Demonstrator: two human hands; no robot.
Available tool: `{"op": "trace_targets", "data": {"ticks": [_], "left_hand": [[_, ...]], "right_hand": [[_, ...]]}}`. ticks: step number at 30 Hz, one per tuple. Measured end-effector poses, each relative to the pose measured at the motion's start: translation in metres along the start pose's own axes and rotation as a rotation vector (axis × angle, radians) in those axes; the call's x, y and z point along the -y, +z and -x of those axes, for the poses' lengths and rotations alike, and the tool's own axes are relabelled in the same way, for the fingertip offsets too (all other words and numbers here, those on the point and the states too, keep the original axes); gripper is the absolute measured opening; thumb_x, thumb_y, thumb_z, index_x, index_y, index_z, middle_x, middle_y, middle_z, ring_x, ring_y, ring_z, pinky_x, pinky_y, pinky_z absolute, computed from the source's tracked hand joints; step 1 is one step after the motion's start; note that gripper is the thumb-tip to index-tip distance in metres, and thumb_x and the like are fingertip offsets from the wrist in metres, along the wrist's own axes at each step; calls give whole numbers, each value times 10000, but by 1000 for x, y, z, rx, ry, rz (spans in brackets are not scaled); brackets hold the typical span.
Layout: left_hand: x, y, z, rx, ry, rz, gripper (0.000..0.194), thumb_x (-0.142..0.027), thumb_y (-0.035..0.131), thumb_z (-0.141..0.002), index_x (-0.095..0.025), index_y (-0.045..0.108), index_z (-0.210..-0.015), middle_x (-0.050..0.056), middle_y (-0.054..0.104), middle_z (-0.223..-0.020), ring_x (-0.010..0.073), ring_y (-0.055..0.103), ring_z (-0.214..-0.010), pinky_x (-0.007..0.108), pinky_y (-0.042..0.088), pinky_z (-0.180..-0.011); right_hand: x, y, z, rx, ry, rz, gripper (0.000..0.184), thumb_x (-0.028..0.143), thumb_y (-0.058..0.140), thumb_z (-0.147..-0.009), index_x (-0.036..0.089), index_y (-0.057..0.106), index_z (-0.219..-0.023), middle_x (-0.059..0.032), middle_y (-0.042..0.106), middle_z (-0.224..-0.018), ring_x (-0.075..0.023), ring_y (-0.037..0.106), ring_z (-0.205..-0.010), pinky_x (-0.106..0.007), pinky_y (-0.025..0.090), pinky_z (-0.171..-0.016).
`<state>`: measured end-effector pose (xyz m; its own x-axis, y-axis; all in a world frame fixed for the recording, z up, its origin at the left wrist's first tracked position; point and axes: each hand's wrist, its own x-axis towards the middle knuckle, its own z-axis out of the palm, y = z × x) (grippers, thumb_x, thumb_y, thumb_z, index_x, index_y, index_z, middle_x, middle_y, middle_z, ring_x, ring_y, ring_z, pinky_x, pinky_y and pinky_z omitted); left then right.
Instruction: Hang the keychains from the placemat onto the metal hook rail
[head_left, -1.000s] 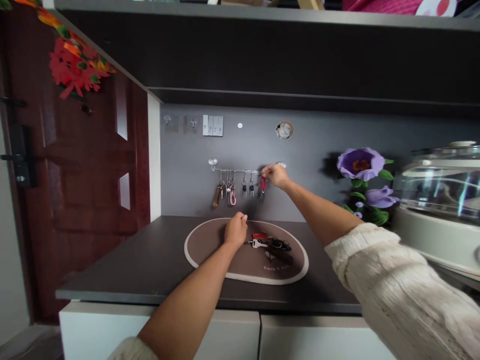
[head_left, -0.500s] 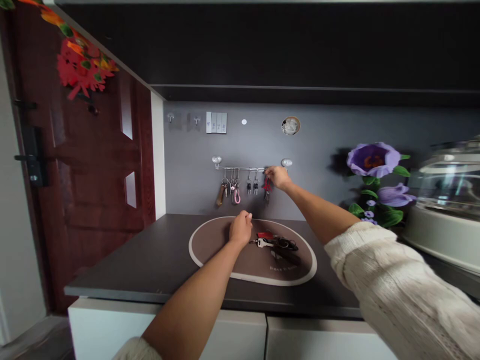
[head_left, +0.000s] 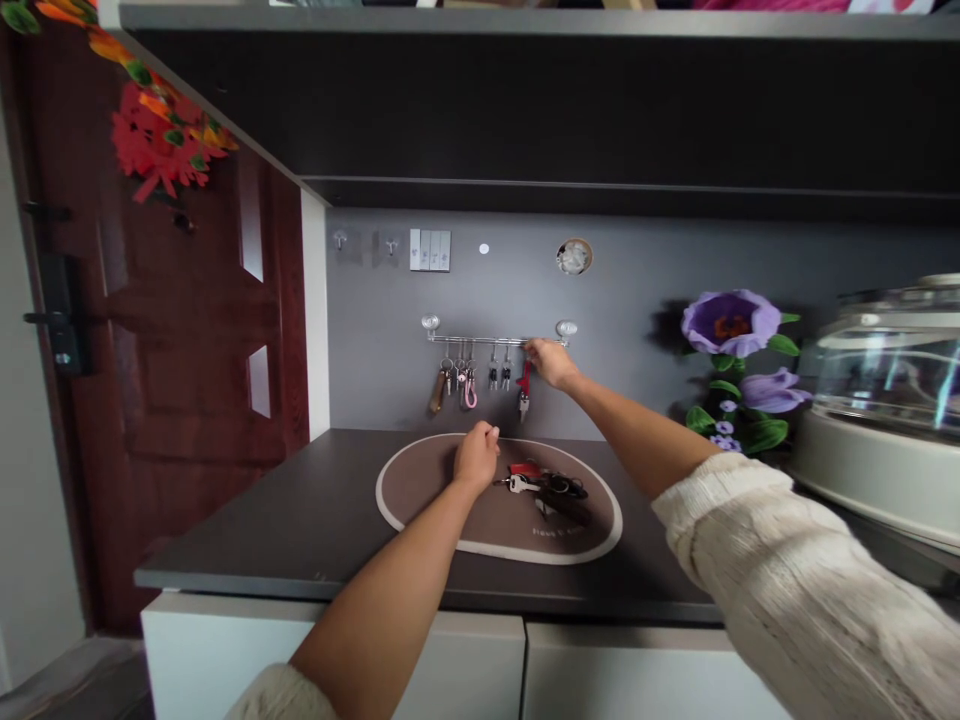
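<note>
My right hand [head_left: 551,362] is closed at the right part of a metal hook rail [head_left: 480,340] on the wall, its fingertips pinching the top of a red-strapped key set [head_left: 524,385] that hangs below them. Whether its ring sits on a hook is hidden by the fingers. Left of it, several other keys [head_left: 466,385] hang from the rail. My left hand [head_left: 477,457] is closed just above the brown mat; what it holds, if anything, is hidden. Beside it a pile of keys [head_left: 551,490], with a red tag and dark fobs, lies on the mat [head_left: 427,515].
A dark shelf [head_left: 525,110] overhangs the counter [head_left: 300,525]. Purple artificial flowers [head_left: 731,325] and a white appliance with a clear top [head_left: 877,450] stand at the right. Light switches [head_left: 430,250] are on the wall, and a dark red door [head_left: 172,400] is at the left.
The red-strapped keys under my right hand now hang straighter and lower. My left hand stays closed in about the same place over the mat. The view has shifted slightly.
</note>
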<state>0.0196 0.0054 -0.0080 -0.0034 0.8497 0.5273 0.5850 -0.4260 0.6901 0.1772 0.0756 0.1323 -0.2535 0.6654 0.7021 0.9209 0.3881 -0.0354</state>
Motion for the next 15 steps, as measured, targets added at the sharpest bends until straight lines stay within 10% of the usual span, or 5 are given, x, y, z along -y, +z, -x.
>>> {"op": "trace_targets", "data": {"ticks": [15], "left_hand": [[0, -13, 16, 58, 94, 168, 125, -242, 493, -736, -151, 571, -770, 26, 612, -760, 114, 544, -705, 227, 407, -667]], "right_hand": [[38, -7, 99, -124, 128, -425, 234, 81, 450, -697, 153, 596, -864, -52, 634, -885, -132, 565, -820, -283, 424, -791]]}}
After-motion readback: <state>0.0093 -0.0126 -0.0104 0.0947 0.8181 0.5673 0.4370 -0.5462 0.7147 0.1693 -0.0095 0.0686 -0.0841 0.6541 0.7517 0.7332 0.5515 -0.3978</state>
